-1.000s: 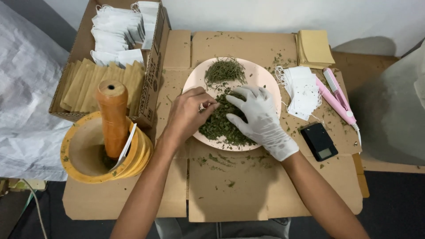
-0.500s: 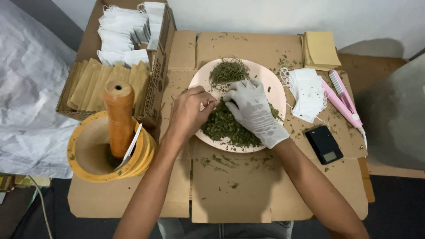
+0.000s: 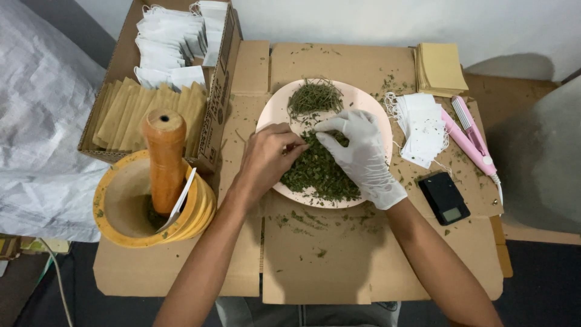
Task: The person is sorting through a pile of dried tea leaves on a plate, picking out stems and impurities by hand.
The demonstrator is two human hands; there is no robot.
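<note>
The bare left hand's (image 3: pixel 266 158) grip pinches something small I cannot make out; the gloved right hand (image 3: pixel 360 151) lies loosely spread on the crushed leaves (image 3: pixel 318 175) in the pink plate (image 3: pixel 369 104). A stem pile (image 3: pixel 313 97) looks already sorted out; plenty of leaves seem left.

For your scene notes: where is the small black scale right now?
In the head view, the black scale lies right of the pink plate, below the white sachets.

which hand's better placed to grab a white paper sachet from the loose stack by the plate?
Right, probably. The white-gloved right hand rests on the dried green leaves in the round pink plate, on the side of the white sachet stack. The bare left hand would have to cross it.
</note>
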